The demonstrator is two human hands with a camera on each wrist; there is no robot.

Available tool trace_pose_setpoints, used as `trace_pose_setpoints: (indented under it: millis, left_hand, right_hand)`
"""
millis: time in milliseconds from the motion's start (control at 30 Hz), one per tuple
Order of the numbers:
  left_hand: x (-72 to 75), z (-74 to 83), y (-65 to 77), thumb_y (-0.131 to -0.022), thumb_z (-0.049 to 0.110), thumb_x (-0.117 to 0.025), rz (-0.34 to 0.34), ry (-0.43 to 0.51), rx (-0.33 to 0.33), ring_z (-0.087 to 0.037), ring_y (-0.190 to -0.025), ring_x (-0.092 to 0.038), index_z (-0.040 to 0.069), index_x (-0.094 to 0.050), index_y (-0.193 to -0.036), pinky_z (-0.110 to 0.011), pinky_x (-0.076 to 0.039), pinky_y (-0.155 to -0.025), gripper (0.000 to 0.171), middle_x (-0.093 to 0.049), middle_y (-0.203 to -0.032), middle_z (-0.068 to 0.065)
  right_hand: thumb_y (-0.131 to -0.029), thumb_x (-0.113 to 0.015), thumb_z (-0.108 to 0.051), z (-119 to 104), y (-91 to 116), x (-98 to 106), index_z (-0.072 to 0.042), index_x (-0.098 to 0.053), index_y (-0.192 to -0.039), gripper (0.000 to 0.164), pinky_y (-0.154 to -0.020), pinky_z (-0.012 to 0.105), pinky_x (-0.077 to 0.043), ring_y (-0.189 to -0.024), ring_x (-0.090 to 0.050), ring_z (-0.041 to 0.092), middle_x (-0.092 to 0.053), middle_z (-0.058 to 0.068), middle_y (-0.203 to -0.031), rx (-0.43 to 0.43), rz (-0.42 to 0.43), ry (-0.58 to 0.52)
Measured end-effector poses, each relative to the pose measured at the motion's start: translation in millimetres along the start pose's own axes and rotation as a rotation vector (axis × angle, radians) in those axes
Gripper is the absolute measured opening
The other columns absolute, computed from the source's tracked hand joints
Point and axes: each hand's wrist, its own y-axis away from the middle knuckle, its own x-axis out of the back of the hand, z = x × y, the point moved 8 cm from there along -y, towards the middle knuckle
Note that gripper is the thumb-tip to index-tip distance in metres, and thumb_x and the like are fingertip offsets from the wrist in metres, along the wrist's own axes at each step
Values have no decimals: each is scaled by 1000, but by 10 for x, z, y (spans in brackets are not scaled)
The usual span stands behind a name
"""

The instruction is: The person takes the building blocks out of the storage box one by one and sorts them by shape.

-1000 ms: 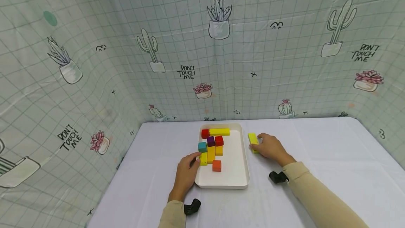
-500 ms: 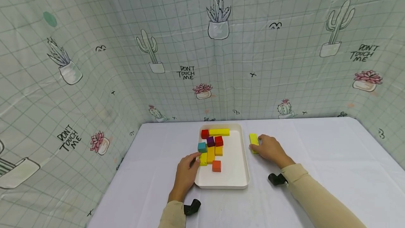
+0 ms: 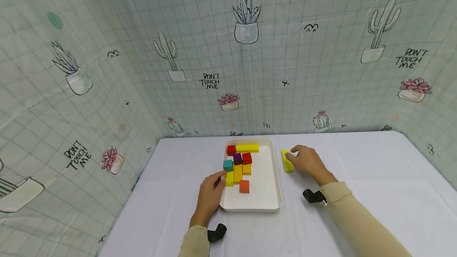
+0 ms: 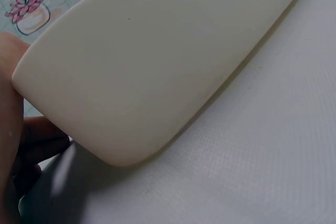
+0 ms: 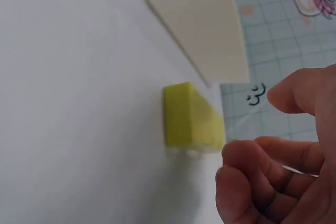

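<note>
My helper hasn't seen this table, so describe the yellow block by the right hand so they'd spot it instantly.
On the white table, find the cream tray. Just right of it, by the right hand, lies a long yellow block, the only block outside the tray.

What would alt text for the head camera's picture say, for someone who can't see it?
A person's left hand touches the left side of a white tray of colorful blocks, while their right hand is at a yellow block lying on the white table, just right of the tray. Behind the table is a pale backdrop printed with potted plants.
</note>
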Motion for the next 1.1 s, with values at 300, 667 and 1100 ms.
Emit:
trace_pose_setpoints:
  millis: [300, 667, 1100]
  left_hand:
    - [-6, -49, 37, -101, 21, -59, 13, -9, -16, -25, -120, -56, 22, -69, -128, -52, -42, -106, 28, -65, -129, -2]
    - [1, -82, 34, -101, 21, -58, 6, -2, 9, -26, -124, -54, 22, -68, -129, -52, -40, -108, 29, -63, -133, -3]
    - [9, -23, -26, -102, 21, -58, 6, 6, -38, -26, -120, -55, 21, -68, -128, -51, -41, -106, 29, -64, -131, -4]
  right_hand:
    - [-97, -61, -24, -230, -12, -111, 4, -64, -120, 36, -58, 30, -53, -61, -61, 16, -64, 8, -81, 25, -53, -266]
    - [-96, -65, -18, -576, -9, -396, 6, -62, -123, 36, -64, 34, -59, -66, -64, 20, -66, 21, -91, 43, -220, -474]
    - [-94, -67, -20, -863, -21, -679, -1, -67, -118, 30, -66, 32, -60, -72, -67, 22, -68, 12, -93, 79, -355, -353]
